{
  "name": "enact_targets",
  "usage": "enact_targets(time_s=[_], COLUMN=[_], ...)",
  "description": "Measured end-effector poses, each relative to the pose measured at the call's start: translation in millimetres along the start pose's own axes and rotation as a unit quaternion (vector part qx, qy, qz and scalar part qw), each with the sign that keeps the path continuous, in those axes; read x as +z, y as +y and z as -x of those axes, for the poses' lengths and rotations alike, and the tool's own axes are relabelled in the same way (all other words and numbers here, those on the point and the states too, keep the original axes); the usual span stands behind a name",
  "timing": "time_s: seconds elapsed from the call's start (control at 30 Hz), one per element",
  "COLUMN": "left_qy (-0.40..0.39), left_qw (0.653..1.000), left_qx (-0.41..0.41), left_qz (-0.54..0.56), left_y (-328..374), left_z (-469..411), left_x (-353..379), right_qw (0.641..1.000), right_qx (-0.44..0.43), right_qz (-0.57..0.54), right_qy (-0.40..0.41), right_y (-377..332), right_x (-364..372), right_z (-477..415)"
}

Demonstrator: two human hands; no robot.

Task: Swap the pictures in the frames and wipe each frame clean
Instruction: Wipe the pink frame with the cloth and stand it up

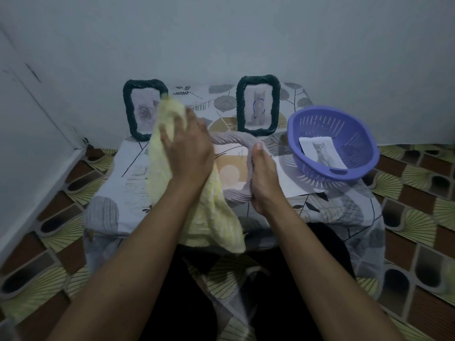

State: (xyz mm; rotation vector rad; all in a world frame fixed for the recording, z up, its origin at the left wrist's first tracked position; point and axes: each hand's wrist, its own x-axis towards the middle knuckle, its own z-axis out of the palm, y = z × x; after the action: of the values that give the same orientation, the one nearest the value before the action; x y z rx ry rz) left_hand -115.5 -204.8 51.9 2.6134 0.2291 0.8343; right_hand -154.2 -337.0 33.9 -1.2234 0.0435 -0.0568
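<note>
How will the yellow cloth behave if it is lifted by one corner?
The yellow cloth will probably hang limp: it already drapes in folds over the table edge. It looks like soft towelling, so it is likely light and easy to hold.

A dark frame (128, 112) stands just beyond the left fingers (181, 123), a second frame (240, 104) beyond the right thumb (258, 150), a basket (344, 129) near its right; left of the left fingers the table (115, 188) offers room.

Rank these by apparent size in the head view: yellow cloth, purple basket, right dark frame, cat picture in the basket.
1. yellow cloth (nearest the camera, which flatters it)
2. purple basket
3. right dark frame
4. cat picture
</note>
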Motion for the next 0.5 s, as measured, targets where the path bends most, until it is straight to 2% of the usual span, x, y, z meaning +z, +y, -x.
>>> enact_targets(time_s=[0.1, 0.17, 0.23, 0.3, 0.4, 0.5], left_qy=[-0.089, -0.155, -0.180, -0.176, -0.097, -0.025], left_qw=[0.980, 0.934, 0.900, 0.922, 0.984, 0.999], left_qx=[0.174, 0.317, 0.395, 0.344, 0.151, 0.028], left_qz=[0.045, 0.054, 0.025, -0.015, -0.008, 0.036], left_y=[22, 21, 6, -9, -21, -13], left_z=[23, 36, 34, 24, 8, 1], left_x=[1, 3, 5, 4, 0, -3], right_qw=[1.000, 1.000, 1.000, 0.999, 1.000, 0.998], right_qx=[-0.011, -0.005, 0.000, 0.003, -0.020, -0.052], right_qz=[0.007, -0.012, -0.028, -0.033, -0.010, 0.020], right_qy=[-0.017, -0.009, -0.005, -0.004, -0.015, -0.023], right_y=[-1, -1, -3, -3, -4, -4], right_x=[4, 1, -4, -9, -10, -4], right_z=[5, 3, 2, 3, 4, 6])
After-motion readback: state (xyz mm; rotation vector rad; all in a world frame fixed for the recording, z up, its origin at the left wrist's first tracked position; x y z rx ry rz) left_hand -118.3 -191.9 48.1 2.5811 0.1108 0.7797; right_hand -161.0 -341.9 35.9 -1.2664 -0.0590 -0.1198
